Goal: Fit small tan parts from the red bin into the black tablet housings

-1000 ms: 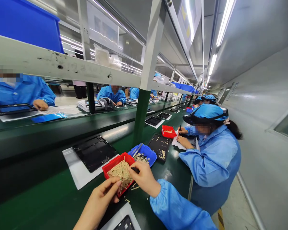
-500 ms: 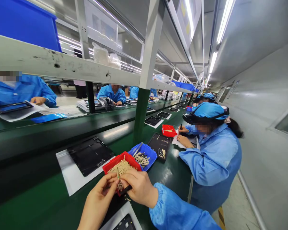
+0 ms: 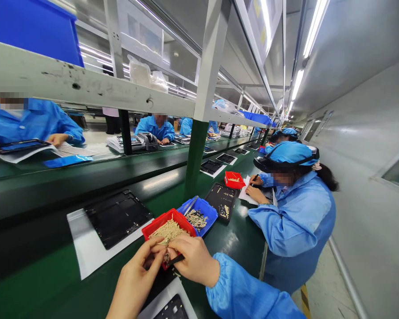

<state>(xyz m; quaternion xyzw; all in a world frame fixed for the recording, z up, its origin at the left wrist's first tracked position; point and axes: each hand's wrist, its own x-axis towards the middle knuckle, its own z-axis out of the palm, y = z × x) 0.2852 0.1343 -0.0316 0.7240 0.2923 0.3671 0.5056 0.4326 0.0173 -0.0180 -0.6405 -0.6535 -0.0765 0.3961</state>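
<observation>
My left hand [image 3: 140, 271] is closed in a pinch at the near edge of a red bin [image 3: 149, 229]. Between its fingertips and those of my right hand [image 3: 196, 262] is a small, partly hidden part [image 3: 166, 256]. A black stick-shaped tool [image 3: 176, 260] sticks out from my closed right hand; its kind is unclear. Thin cream strips [image 3: 168, 231] fill the red bin just beyond my fingers. Touching that bin, a blue bin [image 3: 209, 212] contains black and cream pieces [image 3: 196, 219] and a slim metallic tool [image 3: 191, 205].
A black device panel [image 3: 118, 217] lies on white paper [image 3: 78, 243] to the left; another panel [image 3: 173, 309] is below my hands. A black tray [image 3: 216, 197] sits beyond the bins. A co-worker [image 3: 292, 212] sits at right. A green-and-white post [image 3: 197, 150] rises from the bench.
The left panel and its paper have slid a little leftward. The thin upright strip between my fingertips no longer shows clearly. Both hands stay in nearly the same place.
</observation>
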